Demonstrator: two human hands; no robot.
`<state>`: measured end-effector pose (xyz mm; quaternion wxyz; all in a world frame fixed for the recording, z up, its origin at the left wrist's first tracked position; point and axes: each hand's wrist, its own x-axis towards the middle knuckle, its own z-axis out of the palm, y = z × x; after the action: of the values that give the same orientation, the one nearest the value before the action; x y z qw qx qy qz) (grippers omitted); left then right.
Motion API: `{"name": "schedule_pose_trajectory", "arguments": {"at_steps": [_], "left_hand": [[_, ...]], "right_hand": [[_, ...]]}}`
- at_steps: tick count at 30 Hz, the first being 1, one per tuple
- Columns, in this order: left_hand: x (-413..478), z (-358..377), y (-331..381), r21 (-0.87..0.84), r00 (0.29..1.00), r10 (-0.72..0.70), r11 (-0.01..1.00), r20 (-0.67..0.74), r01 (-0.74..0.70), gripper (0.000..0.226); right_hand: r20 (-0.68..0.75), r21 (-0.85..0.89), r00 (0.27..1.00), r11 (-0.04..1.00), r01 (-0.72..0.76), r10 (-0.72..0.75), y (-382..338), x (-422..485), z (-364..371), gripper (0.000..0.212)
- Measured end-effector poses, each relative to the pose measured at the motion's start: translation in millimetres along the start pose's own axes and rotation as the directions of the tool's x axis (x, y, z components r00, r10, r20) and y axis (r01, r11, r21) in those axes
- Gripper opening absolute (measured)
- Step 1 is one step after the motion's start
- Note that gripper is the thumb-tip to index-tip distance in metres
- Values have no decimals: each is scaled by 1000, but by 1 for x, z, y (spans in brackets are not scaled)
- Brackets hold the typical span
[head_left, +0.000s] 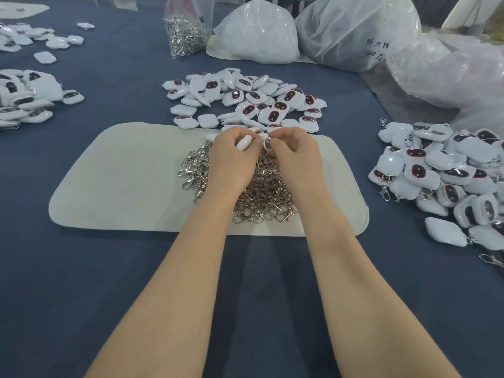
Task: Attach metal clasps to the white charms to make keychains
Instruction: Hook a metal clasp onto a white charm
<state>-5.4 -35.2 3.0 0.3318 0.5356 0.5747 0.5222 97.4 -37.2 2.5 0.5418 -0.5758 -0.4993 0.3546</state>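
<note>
Over the clasp pile (261,192), left hand (231,159) grip clamped on white charm (243,143), right hand (296,156) pinching half-hidden clasp (268,144)

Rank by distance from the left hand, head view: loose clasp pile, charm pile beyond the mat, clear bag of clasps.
1. loose clasp pile: on the mat, directly under the left hand.
2. charm pile: just beyond the mat's far edge.
3. clear bag of clasps: far back, left of centre.
</note>
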Motion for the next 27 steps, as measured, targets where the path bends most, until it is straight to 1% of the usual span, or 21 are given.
{"name": "schedule_pose_trajectory", "arguments": {"at_steps": [2, 4, 7, 9, 14, 16, 18, 21, 23, 27], "left_hand": [[-1, 0, 1, -5, 1000, 4, 1000, -10, -4, 5], [-2, 0, 3, -15, 1000, 2, 1000, -4, -3, 7], [-3, -1, 4, -42, 1000, -6, 999, 18, 7, 10], [-4, -2, 4, -59, 1000, -11, 998, 21, 12, 10], [-4, -2, 4, -128, 998, -58, 990, 21, 60, 26], [-3, -3, 4, -159, 995, -95, 982, 25, 97, 27], [-3, -3, 4, -155, 995, -102, 982, 24, 104, 26], [-4, -2, 4, -97, 998, -67, 993, 12, 68, 18], [-4, -2, 5, -70, 999, -53, 996, 10, 54, 11], [-4, -2, 4, -42, 998, -58, 997, -1, 58, 10]], "right_hand": [[9, -58, 1000, 998, 31, -30, 0, -1, 1, 19], [65, -80, 996, 994, 70, -65, -2, -3, 3, 11], [154, -79, 984, 992, 101, -88, -4, -6, 5, 22], [170, -84, 981, 990, 111, -96, -6, -6, 6, 23], [156, -64, 986, 996, 65, -55, -4, -6, 2, 22], [155, -64, 987, 996, 60, -50, -3, -4, 1, 16], [132, -81, 989, 993, 83, -72, -1, -4, 1, 7], [78, -146, 985, 976, 165, -155, 1, -6, 2, 11], [68, -165, 977, 963, 211, -203, 2, -8, 3, 9], [80, -213, 968, 945, 248, -236, 3, -8, 2, 5]]}}
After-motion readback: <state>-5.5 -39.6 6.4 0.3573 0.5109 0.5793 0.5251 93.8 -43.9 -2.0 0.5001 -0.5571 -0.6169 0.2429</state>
